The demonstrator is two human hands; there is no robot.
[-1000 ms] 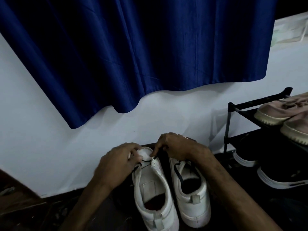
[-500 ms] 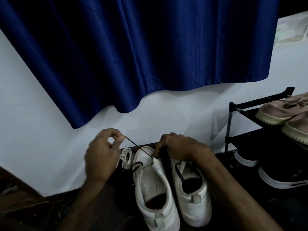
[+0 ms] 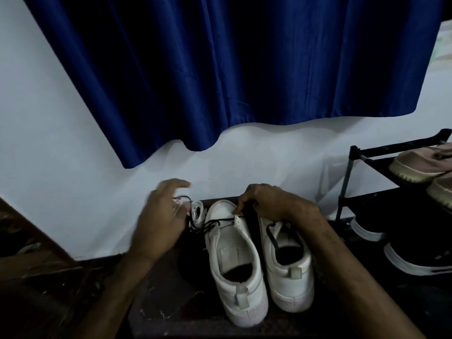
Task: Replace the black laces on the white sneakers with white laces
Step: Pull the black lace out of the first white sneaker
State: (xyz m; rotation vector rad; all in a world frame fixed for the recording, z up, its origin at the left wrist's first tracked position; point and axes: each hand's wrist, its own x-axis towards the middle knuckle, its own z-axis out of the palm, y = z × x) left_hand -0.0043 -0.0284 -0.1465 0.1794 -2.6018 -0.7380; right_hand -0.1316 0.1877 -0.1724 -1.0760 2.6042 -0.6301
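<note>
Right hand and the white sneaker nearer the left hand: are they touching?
Touching. The head view shows the right hand pinching the eyelet edge of that white sneaker, with no gap, where the black lace crosses.

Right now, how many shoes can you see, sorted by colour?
White sneakers: 2
Pink shoes: 2
Black shoes: 2
Total: 6
</note>
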